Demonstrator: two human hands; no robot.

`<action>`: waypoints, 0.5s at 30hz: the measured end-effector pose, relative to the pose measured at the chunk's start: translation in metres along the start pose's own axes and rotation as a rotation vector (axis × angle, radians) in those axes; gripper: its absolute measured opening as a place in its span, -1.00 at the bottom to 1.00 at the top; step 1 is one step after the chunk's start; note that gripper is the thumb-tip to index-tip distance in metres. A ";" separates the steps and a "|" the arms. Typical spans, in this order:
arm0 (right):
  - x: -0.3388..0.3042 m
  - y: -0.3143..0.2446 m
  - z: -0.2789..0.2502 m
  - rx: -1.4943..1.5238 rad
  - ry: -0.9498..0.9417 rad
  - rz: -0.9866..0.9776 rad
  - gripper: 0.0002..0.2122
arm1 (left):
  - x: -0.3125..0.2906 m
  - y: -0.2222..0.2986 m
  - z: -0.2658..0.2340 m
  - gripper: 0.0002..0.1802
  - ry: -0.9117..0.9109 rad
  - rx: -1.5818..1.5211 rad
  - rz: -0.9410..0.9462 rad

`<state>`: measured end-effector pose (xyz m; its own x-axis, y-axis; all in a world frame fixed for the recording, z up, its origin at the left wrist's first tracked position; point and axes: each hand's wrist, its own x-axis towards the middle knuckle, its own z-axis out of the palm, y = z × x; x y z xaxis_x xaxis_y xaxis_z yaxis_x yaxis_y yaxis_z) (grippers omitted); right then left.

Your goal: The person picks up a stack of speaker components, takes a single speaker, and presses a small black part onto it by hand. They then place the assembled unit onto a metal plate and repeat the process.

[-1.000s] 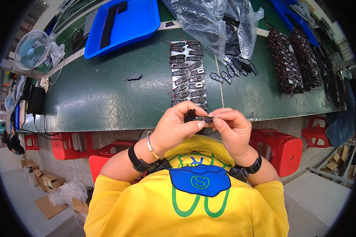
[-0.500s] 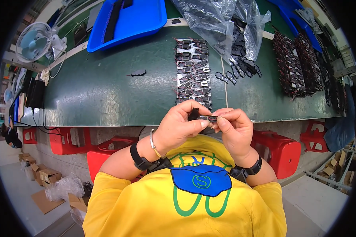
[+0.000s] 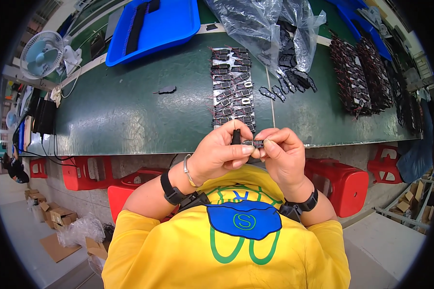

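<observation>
Near the table's front edge, my left hand (image 3: pixel 221 150) and my right hand (image 3: pixel 285 155) meet around a small black part with a rectangular metallic face (image 3: pixel 255 143), like a tiny speaker. Both thumbs and forefingers pinch it from either end. A black stub (image 3: pixel 236 137) also sticks up from my left fingers; its kind is unclear. Just beyond lie rows of similar small black parts with thin red wires (image 3: pixel 223 88) on a pale sheet. Farther right, a fan of black curved pieces (image 3: pixel 288 85) spills from a clear plastic bag (image 3: pixel 255 30).
A lone black part (image 3: pixel 167 90) lies on the green table (image 3: pixel 115 106). A blue tray (image 3: pixel 173 36) sits at the far left, by a white fan (image 3: pixel 42 54). Dense stacks of wired parts (image 3: pixel 349 77) stand at right. Red stools (image 3: pixel 340 188) flank me under the edge.
The black stub in my left hand has turned more upright. Both hands stay together on the small part; the whole view has shifted slightly.
</observation>
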<state>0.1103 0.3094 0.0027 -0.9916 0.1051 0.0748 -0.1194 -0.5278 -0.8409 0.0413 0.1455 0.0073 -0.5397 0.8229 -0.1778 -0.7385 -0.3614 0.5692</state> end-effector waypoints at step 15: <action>0.004 -0.003 -0.014 0.072 0.037 -0.032 -0.95 | -0.011 0.010 0.010 -0.68 0.139 0.316 -0.043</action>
<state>0.1076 0.3231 -0.0020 -0.9849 0.1534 0.0804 -0.1559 -0.5828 -0.7975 0.0435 0.1369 0.0228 -0.5767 0.7590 -0.3021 -0.6120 -0.1565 0.7752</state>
